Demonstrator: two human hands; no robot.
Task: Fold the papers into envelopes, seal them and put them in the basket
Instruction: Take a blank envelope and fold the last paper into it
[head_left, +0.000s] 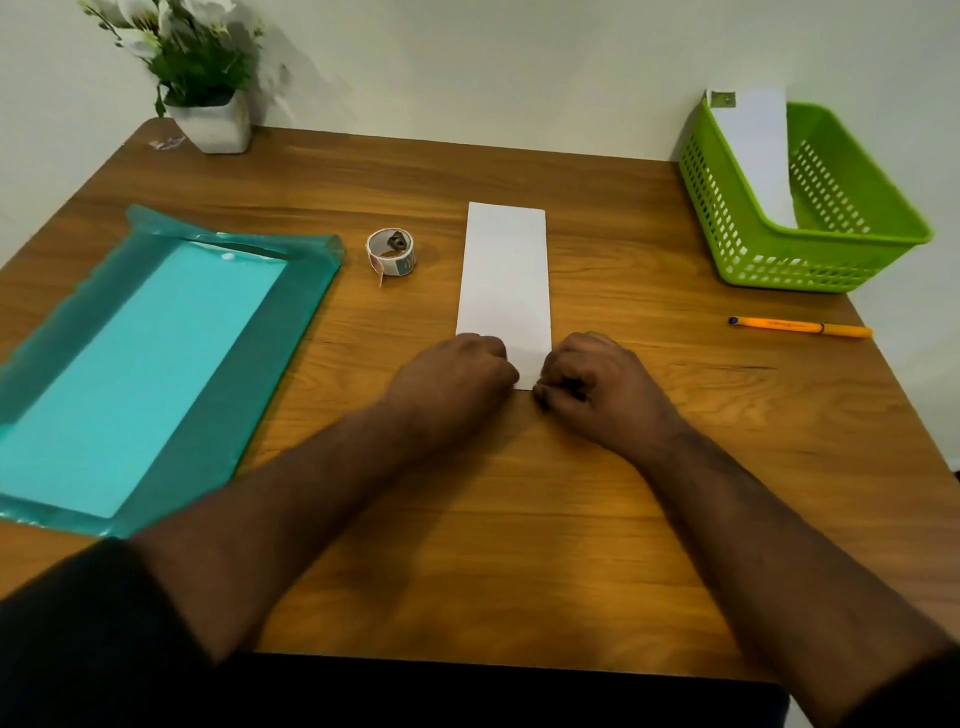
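1. Head view showed a long white paper (504, 280) lying mid-desk, its near end toward the front edge of the desk (519, 519).
2. Left hand (457, 379) and right hand (592, 387) each kept a curled grip on that near end, apparently pinching its corners.
3. Judged step: starting a fold; next, the end needs lifting and creasing squarely.
4. Green basket (810, 260) at the far right corner already held one envelope (758, 156); sticker roll (390, 252) waited beside the paper.

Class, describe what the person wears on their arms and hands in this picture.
Both forearms are bare. The left hand and right hand wear no gloves, rings or watch that show. A dark sleeve covers the left upper arm; another dark sleeve edge shows on the right.
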